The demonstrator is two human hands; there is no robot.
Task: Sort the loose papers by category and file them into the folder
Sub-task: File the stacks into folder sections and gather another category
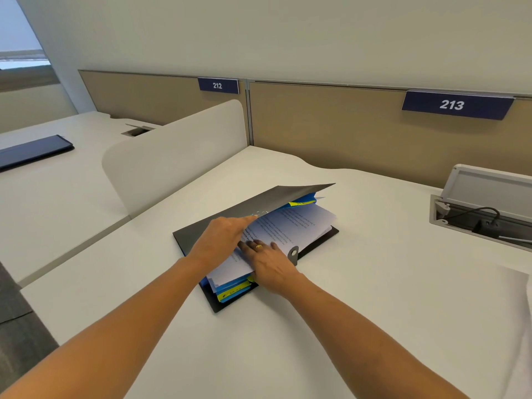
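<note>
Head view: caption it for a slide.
Left hand and right hand handle papers inside a half-open folder on a desk.

- Desk (374, 298): white, wavy back edge.
- Second desk (57, 211): white, to the left, with a dark flat pad (31, 152) lying on it and a small hatch (136, 130) near its back edge.
- Screen (178, 151): white, rounded corners, upright between the two desks.
- Panels (331, 125): beige, along the back of both desks.
- Signs: "212" (218, 85) and "213" (452, 105), navy, on the panels' top edge.
- Cable box (460, 224): sunk into the desk at right, lid (489, 182) raised, black cable (486, 210) inside.
- Carpet (17, 326): grey, lower left.
</note>
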